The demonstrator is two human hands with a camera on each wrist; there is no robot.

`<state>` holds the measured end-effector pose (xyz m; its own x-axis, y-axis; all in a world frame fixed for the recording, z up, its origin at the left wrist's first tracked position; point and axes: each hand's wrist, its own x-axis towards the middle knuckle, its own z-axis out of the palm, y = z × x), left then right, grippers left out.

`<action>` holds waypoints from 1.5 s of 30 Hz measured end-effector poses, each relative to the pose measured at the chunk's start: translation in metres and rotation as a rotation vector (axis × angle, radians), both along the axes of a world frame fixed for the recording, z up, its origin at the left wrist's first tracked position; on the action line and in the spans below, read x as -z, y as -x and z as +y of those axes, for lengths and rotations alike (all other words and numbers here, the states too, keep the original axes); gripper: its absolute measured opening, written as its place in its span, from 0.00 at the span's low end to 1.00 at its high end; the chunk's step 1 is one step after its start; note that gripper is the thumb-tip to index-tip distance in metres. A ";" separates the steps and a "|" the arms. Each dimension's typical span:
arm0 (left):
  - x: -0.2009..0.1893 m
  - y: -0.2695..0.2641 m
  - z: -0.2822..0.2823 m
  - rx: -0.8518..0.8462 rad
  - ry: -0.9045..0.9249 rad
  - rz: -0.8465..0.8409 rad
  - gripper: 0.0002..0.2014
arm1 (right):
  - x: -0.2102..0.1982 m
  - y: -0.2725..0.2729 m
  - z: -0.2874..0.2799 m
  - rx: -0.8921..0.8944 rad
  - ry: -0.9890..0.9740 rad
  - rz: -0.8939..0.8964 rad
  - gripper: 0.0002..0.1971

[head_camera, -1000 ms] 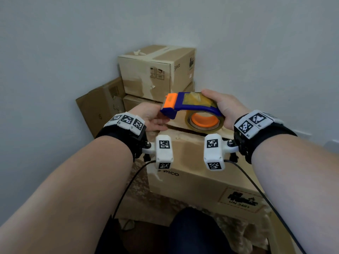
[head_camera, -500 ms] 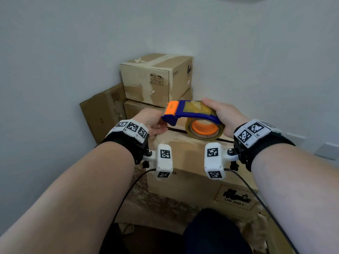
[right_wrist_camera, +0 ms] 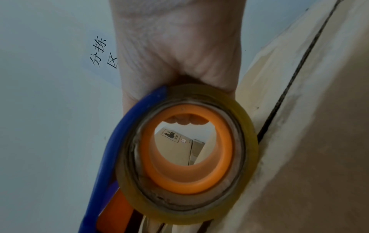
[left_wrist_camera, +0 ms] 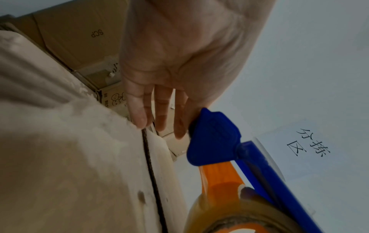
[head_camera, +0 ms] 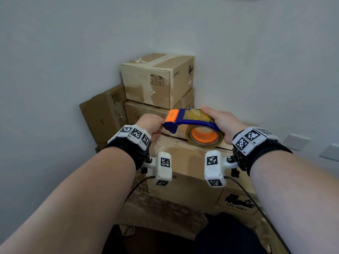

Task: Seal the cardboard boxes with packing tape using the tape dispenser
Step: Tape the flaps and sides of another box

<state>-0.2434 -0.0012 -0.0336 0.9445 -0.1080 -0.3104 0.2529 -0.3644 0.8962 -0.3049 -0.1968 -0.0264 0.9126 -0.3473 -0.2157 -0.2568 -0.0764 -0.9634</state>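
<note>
In the head view, the right hand [head_camera: 222,123] is gripping the blue tape dispenser [head_camera: 192,120] above the nearest cardboard box [head_camera: 190,182], whose top seam is running toward 12 o'clock. The left hand [head_camera: 150,123] is sitting at the dispenser's 9 o'clock end.

The left wrist view alone is showing straight, relaxed fingers [left_wrist_camera: 139,108] touching the blue head.

The right wrist view is revealing fingertips [right_wrist_camera: 184,119] curling through the tape roll [right_wrist_camera: 245,126].

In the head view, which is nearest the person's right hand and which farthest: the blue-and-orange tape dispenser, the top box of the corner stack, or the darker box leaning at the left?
1. Blue-and-orange tape dispenser: held in the right hand.
2. Top box of the corner stack: behind, up left.
3. Darker leaning box: far left, against the wall.
</note>
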 end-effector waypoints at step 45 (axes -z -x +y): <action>-0.002 0.049 -0.031 0.472 -0.832 -0.227 0.37 | 0.003 0.034 -0.047 0.124 -0.058 -0.079 0.21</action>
